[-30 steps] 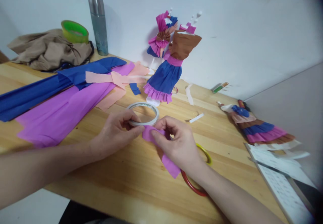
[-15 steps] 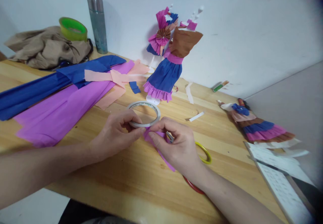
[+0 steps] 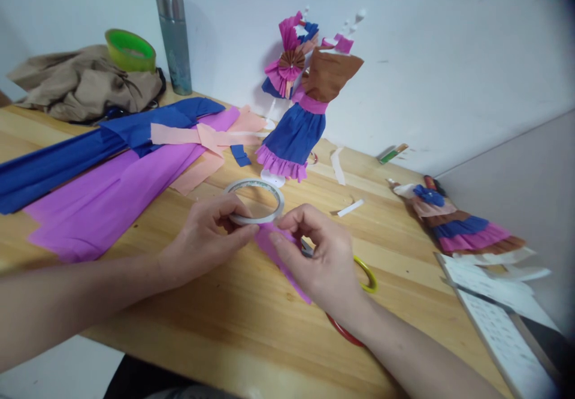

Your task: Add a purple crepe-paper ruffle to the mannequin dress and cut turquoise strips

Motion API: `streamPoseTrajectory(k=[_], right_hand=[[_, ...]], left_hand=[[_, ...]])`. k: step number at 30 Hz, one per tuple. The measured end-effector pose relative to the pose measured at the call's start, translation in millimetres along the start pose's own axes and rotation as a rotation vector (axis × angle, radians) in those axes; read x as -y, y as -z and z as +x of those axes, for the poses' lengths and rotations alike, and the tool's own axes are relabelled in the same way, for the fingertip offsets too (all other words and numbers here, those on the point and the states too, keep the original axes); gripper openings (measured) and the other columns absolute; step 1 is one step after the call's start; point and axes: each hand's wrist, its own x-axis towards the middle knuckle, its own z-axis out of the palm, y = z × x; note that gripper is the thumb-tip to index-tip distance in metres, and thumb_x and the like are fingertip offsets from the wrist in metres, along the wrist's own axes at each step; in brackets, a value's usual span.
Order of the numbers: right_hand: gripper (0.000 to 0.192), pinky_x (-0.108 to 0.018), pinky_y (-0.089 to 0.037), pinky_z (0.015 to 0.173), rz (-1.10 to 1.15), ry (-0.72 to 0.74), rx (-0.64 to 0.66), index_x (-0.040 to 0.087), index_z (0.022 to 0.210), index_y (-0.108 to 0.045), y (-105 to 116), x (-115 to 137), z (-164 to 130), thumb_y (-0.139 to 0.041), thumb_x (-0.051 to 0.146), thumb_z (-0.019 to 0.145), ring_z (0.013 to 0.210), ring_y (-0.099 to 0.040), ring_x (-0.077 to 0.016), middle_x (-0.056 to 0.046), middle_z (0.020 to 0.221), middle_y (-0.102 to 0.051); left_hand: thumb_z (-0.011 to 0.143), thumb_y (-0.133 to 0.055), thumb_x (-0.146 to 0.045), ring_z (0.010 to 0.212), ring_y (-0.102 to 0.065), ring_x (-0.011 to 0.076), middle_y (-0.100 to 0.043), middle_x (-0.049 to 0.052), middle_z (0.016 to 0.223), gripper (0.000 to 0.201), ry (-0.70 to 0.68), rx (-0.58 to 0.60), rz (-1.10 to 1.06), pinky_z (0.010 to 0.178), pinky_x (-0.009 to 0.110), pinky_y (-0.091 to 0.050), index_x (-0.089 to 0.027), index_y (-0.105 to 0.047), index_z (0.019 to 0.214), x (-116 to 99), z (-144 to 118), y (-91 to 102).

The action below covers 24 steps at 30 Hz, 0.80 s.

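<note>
My left hand grips the near rim of a white tape roll lying on the wooden table. My right hand pinches a strip of purple crepe paper just beside the roll; the strip runs down under the palm. Fingertips of both hands almost meet at the paper's top end. A yellow ring and a red ring lie partly under my right wrist.
Blue, purple and peach crepe sheets spread at the left. A paper-dressed doll stands behind the roll, another doll lies at right. A flask, brown cloth, green tape roll and white papers sit around.
My right hand has shifted its fingers on the purple strip, narrowing and turning it; the strip now shows less below the palm. My left hand stays on the tape roll.
</note>
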Motion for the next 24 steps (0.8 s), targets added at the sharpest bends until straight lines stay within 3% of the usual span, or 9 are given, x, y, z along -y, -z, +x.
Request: streamPoseTrajectory(k=[7, 17, 24], right_hand=[[0.014, -0.021, -0.033, 0.043, 0.079, -0.125, 0.079, 0.018, 0.068, -0.06, 0.0, -6.3, 4.3, -0.064, 0.027, 0.079, 0.046, -0.043, -0.0079, 0.004, 0.053, -0.053], [0.011, -0.022, -0.041, 0.053, 0.032, 0.246, 0.043, 0.017, 0.079, -0.069, -1.0, -4.3, 0.9, -0.06, 0.012, 0.082, 0.057, -0.054, -0.0095, -0.001, 0.069, -0.066], [0.014, -0.019, -0.033, 0.044, 0.023, 0.126, 0.006, 0.018, 0.069, -0.065, -2.1, -5.7, 0.0, -0.062, 0.012, 0.081, 0.046, -0.043, -0.0061, 0.003, 0.059, -0.061]], left_hand=[[0.075, -0.064, -0.029, 0.058, -0.049, 0.012, -0.054, -0.002, 0.057, 0.017, -0.035, -0.044, 0.025, 0.052, 0.024, -0.041, -0.019, -0.056, 0.064, 0.2, 2.5, 1.9], [0.076, -0.061, -0.028, 0.06, -0.053, 0.0126, -0.057, -0.001, 0.06, 0.014, -0.034, -0.021, 0.045, 0.054, 0.023, -0.042, -0.019, -0.058, 0.066, 1.1, 0.7, 1.3], [0.078, -0.06, -0.029, 0.061, -0.055, 0.013, -0.058, 0.0, 0.062, 0.015, -0.007, 0.03, 0.028, 0.054, 0.024, -0.043, -0.017, -0.057, 0.068, -1.1, 0.7, 2.5]])
